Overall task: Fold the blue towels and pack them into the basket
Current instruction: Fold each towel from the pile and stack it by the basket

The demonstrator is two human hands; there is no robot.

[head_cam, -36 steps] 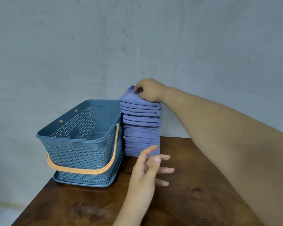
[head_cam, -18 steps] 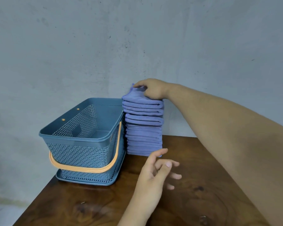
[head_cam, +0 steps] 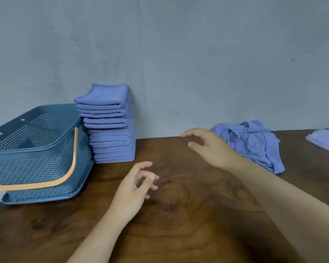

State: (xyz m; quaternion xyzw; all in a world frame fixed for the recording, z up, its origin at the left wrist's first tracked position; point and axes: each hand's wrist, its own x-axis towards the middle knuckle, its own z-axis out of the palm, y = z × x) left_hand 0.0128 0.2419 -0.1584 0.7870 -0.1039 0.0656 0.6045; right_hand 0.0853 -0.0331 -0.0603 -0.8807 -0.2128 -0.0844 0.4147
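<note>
Basket: dark blue perforated plastic basket (head_cam: 36,149) at the left end of the dark brown wooden tabletop (head_cam: 179,234); its orange handle (head_cam: 70,164) hangs folded down along the near side
Folded towels: tall stack of folded blue towels (head_cam: 110,133) stands on the tabletop just right of the basket, backed against the grey wall (head_cam: 179,54)
Loose towels: crumpled heap of blue towels (head_cam: 254,145) lies at the back right, close behind the right hand
Left hand (head_cam: 133,188): over the tabletop's middle; fingers loosely curled, holding nothing
Right hand (head_cam: 211,147): between stack and heap; fingers spread and slightly bent, empty
Right edge: pale translucent plastic item (head_cam: 325,139), partly cut off
</note>
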